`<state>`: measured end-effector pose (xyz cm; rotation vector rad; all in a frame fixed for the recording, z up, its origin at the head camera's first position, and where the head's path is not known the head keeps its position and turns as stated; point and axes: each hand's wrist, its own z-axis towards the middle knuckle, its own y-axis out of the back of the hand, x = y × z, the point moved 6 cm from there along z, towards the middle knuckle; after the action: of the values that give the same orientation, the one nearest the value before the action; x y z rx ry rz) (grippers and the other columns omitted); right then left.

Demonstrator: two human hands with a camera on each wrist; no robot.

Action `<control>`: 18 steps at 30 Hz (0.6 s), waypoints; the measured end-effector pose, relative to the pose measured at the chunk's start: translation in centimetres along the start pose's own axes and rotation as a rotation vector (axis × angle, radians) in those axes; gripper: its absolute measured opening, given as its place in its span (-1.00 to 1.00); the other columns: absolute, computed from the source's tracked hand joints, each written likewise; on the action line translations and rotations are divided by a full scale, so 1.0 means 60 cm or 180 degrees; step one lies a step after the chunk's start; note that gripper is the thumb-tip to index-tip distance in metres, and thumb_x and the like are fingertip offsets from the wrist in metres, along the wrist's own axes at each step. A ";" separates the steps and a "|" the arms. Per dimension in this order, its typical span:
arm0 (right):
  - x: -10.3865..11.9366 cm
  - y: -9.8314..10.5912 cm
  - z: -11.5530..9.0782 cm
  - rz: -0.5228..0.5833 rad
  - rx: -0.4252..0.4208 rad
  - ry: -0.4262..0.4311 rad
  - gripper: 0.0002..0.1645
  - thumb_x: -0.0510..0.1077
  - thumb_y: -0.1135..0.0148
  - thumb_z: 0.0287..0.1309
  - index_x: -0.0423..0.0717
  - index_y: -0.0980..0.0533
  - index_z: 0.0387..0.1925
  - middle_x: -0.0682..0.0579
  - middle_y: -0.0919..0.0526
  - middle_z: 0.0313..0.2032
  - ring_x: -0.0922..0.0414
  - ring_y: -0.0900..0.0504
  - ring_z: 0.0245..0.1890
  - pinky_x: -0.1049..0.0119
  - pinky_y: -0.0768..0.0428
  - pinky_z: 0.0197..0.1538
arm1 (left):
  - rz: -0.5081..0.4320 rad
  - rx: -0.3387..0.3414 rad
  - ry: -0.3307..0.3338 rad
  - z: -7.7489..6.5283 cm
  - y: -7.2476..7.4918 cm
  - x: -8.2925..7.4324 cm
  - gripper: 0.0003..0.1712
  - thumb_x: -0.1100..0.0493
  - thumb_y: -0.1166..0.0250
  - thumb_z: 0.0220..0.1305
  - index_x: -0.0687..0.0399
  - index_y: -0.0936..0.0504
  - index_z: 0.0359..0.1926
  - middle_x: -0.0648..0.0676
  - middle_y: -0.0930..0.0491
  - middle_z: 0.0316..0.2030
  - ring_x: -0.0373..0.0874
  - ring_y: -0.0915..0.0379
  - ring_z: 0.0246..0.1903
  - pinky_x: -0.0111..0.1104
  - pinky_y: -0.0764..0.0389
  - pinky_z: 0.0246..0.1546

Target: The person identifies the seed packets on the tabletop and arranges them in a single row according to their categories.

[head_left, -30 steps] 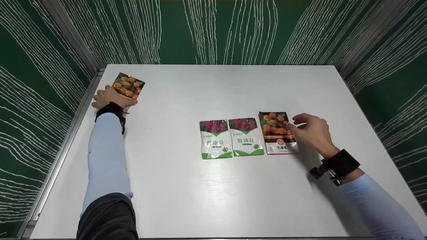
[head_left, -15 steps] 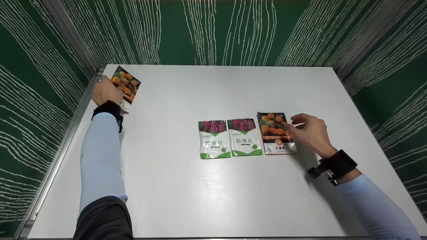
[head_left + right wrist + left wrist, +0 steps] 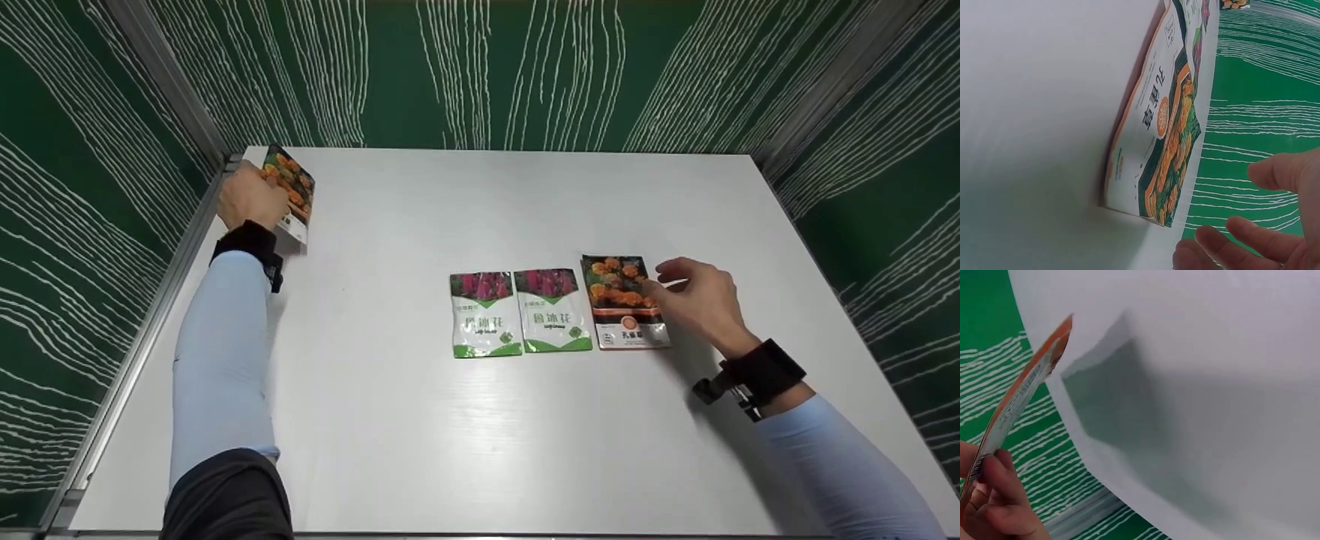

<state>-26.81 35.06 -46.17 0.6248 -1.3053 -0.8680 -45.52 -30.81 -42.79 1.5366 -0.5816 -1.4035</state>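
Note:
My left hand (image 3: 251, 196) pinches a seed packet (image 3: 298, 196) with orange flowers at the far left of the table. In the left wrist view that packet (image 3: 1023, 391) shows nearly edge-on, between thumb and fingers, its shadow falling on the table. A second orange-flower packet (image 3: 622, 300) lies flat at right of middle, with another packet's edge just showing under its top left corner. Beside it hovers my right hand (image 3: 701, 304), thumb and fingers apart and nothing between them. The right wrist view has these fingers (image 3: 1252, 239) loosely spread, off the packet (image 3: 1145, 112).
Two seed packets with pink flowers and green-and-white fronts, a left one (image 3: 486, 315) and a right one (image 3: 553, 311), lie side by side left of the orange one. Green walls (image 3: 405, 75) with white streaks border the white table (image 3: 420, 442).
My left hand has moved farther back, lifting and turning its packet so that it stands more edge-on. My right hand has hardly moved, and the packets lying in the middle stay put.

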 end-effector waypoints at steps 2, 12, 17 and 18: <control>0.000 0.001 0.000 0.0001 0.0005 -0.0003 -0.49 0.22 -0.31 0.15 -0.05 -0.62 -0.04 -0.06 -0.73 -0.15 0.01 -0.72 -0.26 0.21 -0.54 -0.25 | -0.0053 -0.0024 -0.0010 -0.001 0.004 -0.006 -0.46 0.00 0.09 0.47 0.27 -0.39 0.26 0.31 -0.52 0.14 0.27 -0.44 0.12 0.14 -0.42 0.10; 0.007 0.008 -0.003 0.0015 -0.0029 0.0068 -0.52 0.18 -0.29 0.19 -0.05 -0.62 -0.01 -0.07 -0.73 -0.15 -0.01 -0.73 -0.25 0.30 -0.51 -0.27 | -0.0311 -0.0144 0.0001 -0.008 0.008 -0.042 -0.52 -0.01 0.14 0.48 0.17 -0.40 0.22 0.26 -0.55 0.11 0.20 -0.47 0.10 0.07 -0.45 0.06; 0.011 0.011 0.000 -0.0030 -0.0081 0.0051 -0.53 0.19 -0.31 0.17 -0.04 -0.63 -0.04 -0.07 -0.74 -0.16 -0.01 -0.73 -0.25 0.19 -0.51 -0.22 | -0.0485 -0.0038 0.0141 -0.015 -0.007 -0.049 -0.51 -0.02 0.11 0.47 0.12 -0.37 0.26 0.23 -0.53 0.14 0.15 -0.45 0.14 0.03 -0.44 0.09; 0.012 0.012 0.001 -0.0034 -0.0088 0.0055 -0.52 0.19 -0.31 0.17 -0.04 -0.63 -0.04 -0.08 -0.73 -0.16 -0.02 -0.73 -0.25 0.16 -0.51 -0.20 | -0.0522 -0.0008 0.0178 -0.017 -0.011 -0.050 -0.51 -0.02 0.11 0.46 0.11 -0.36 0.26 0.22 -0.53 0.15 0.14 -0.44 0.15 0.02 -0.43 0.11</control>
<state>-26.72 34.85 -45.19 0.6168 -1.2735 -0.8863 -45.43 -27.71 -41.96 1.6465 -0.4275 -1.4776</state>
